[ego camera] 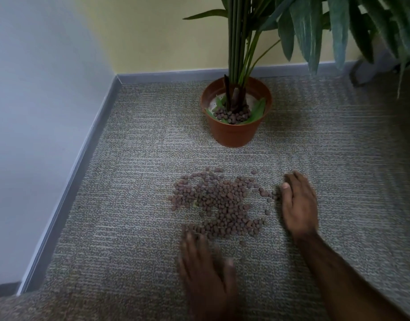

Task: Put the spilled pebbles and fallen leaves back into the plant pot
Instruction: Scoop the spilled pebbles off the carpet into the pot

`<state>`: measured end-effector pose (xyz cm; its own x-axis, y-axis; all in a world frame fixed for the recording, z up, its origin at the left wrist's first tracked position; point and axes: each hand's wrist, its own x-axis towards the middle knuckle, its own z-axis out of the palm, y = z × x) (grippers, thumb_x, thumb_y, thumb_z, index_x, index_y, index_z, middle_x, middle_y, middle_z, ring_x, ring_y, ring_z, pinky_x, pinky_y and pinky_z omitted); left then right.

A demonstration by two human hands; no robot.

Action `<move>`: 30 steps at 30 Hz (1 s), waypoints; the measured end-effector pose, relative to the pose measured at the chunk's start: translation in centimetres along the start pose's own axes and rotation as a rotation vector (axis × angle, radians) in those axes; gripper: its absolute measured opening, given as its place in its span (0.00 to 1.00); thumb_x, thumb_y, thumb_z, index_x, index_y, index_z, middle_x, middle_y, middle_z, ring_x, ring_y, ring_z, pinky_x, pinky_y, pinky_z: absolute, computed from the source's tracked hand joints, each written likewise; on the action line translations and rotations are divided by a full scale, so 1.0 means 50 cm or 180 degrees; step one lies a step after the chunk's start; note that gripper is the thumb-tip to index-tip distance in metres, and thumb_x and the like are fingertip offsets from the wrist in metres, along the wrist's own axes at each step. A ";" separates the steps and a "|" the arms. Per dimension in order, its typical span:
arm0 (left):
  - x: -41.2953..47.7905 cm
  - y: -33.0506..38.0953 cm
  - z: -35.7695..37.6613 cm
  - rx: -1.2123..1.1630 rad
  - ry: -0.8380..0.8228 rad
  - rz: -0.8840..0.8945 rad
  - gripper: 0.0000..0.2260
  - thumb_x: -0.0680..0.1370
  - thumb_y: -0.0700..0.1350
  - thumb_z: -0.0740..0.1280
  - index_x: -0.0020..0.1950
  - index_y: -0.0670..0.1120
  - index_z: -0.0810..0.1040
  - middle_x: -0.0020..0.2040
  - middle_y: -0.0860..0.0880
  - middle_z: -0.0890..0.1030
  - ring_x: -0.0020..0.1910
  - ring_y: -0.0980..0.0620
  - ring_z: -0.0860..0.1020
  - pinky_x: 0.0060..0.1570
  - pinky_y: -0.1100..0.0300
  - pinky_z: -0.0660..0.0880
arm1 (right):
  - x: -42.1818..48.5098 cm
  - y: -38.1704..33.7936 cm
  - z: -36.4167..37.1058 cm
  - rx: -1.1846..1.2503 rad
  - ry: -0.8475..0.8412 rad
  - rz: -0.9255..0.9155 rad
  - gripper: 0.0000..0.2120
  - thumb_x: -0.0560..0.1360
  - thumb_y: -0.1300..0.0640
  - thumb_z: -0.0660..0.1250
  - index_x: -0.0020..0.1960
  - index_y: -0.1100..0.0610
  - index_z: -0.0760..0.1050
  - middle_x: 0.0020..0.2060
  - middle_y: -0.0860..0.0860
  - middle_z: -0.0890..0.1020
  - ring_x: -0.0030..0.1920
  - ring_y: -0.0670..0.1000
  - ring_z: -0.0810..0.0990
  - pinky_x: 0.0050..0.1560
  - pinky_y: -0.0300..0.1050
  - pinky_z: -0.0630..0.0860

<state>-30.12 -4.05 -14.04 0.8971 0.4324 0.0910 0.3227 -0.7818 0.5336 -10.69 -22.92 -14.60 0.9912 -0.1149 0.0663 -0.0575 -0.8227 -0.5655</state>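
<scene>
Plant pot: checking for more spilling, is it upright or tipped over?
Upright. The plant pot stands on its base on the carpet, rim up, stems rising straight.

carpet [134, 172] looks like rough looped cloth, pot [234, 133] is smooth matt plastic, pebbles [222, 200] matt and grainy

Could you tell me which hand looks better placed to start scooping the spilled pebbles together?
Probably the left hand: its fingers already touch the near edge of the pebbles, the dense part. The right hand lies flat beside the sparse right fringe. Both are open, so together they could cup the pile.
</scene>
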 end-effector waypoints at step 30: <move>0.196 -0.162 -0.043 0.0388 0.0035 -0.0956 0.25 0.85 0.53 0.55 0.79 0.43 0.64 0.82 0.40 0.59 0.82 0.41 0.54 0.78 0.38 0.47 | -0.199 -0.183 0.113 -0.1341 -0.1291 -0.3385 0.24 0.82 0.52 0.56 0.77 0.54 0.67 0.79 0.61 0.63 0.80 0.63 0.59 0.76 0.67 0.59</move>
<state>-24.61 7.48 -15.67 0.7532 0.6562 -0.0458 0.6068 -0.6664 0.4332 -19.33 -11.12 -14.74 0.5282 0.8486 0.0300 0.8481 -0.5254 -0.0687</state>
